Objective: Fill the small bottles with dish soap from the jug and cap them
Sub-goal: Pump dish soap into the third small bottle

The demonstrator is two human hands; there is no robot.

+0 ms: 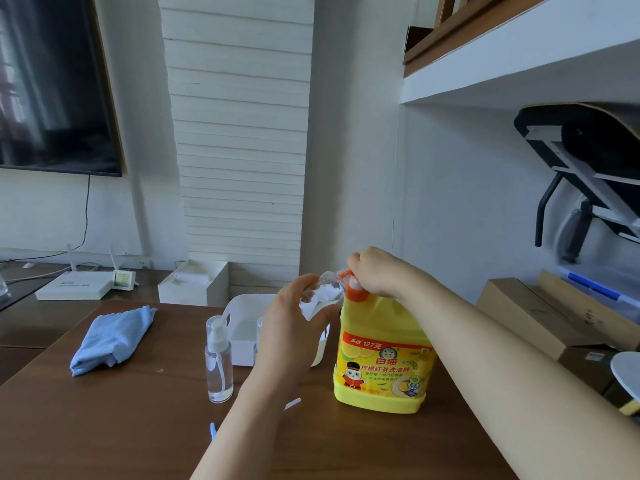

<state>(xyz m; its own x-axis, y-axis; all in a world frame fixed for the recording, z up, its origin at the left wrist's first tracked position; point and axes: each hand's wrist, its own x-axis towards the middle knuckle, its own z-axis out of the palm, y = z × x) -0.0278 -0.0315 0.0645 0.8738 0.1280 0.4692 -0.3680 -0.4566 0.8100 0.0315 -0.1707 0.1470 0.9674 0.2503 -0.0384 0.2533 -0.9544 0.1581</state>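
A yellow dish soap jug [382, 368] with an orange neck stands on the brown table [104, 427]. My right hand [379, 270] grips the orange pump top of the jug. My left hand [294, 327] holds a small clear bottle [320, 296] tilted, its mouth up against the jug's nozzle; pale foamy liquid shows inside it. A second small clear bottle [219, 358] with a white spray cap stands upright to the left of my left arm.
A white tray [242, 320] sits behind my left hand. A folded blue cloth [112, 339] lies at the left. A small white strip [292, 403] lies near the jug. Cardboard boxes [540, 313] stand at the right.
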